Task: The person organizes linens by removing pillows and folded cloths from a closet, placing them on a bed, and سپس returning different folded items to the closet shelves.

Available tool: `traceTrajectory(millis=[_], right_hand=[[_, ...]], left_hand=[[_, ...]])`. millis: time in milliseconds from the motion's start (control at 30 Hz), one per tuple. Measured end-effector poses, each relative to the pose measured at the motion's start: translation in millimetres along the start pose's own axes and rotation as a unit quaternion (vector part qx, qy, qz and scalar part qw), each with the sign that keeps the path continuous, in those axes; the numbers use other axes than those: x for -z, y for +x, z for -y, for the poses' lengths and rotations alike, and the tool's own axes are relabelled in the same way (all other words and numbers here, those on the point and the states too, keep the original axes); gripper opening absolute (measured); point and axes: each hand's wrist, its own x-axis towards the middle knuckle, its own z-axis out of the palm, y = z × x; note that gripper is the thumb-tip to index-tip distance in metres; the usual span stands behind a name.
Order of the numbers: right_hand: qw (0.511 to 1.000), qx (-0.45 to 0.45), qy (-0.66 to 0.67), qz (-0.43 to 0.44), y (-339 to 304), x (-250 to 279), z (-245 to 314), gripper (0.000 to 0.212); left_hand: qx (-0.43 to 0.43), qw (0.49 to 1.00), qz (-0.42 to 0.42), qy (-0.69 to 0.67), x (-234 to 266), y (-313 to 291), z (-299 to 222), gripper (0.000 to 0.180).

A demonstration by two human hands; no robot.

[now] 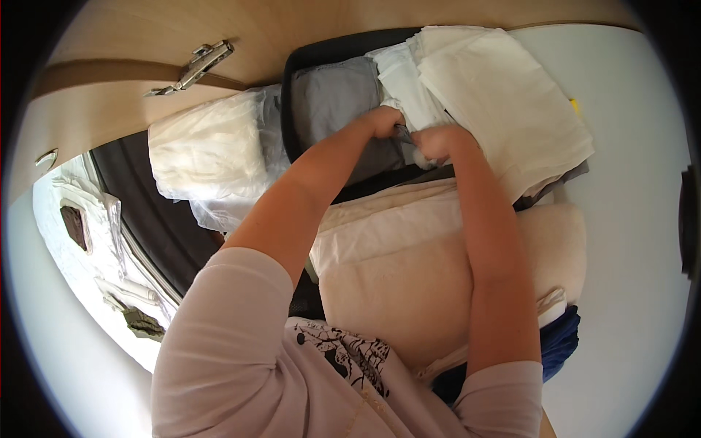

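Both arms reach into a black fabric container [287,120] at the back. My left hand [385,121] is closed, knuckles up, at the edge of a folded grey cloth [332,98]. Close beside it my right hand [441,142] is closed too, against a stack of folded white cloth [410,80]. A narrow grey strip [403,133] stretches between the two hands, and both appear to grip it; its kind is not clear. The fingertips are mostly hidden. Folded cream cloth [504,95] lies over the container's right side.
Left of the container sits cream cloth in a clear plastic bag [212,150]. Nearer me are folded cream cloths [394,233], a thick beige folded cloth [394,306] and dark blue fabric [562,343]. A wooden door with a metal hinge [201,67] stands at the back left.
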Motion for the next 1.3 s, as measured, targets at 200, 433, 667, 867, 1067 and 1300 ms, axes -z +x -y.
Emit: traceTrajectory(millis=[200,433,667,867,1067,1300], right_hand=[[0.997,0.010,0.078,0.010,16.5,-9.0,-11.4,0.046],[0.979,0.042,0.201,0.010,21.4,-10.6,-8.5,0.036],[0.987,0.038,-0.017,-0.158,21.3,-33.0,29.8,0.027],[0.945,-0.059,-0.083,-0.310,40.2,-59.4,41.9,0.017],[0.894,0.042,-0.123,-0.428,53.4,-68.4,21.6,0.013],[0.873,0.184,-0.316,-0.322,18.5,-58.3,23.9,0.011]], left_hand=[[0.001,0.997,-0.009,-0.073,-3.7,-15.6,-13.3,0.027],[0.022,0.992,-0.094,-0.078,-41.8,-31.8,-7.6,0.027],[-0.020,0.979,-0.187,-0.079,-59.5,-25.7,7.1,0.023],[0.090,0.983,-0.137,-0.086,-32.7,-33.3,-25.0,0.025],[0.119,0.986,0.007,-0.115,-6.3,-28.6,-18.4,0.028],[-0.012,0.989,-0.066,0.130,-18.8,-17.9,-8.9,0.026]])
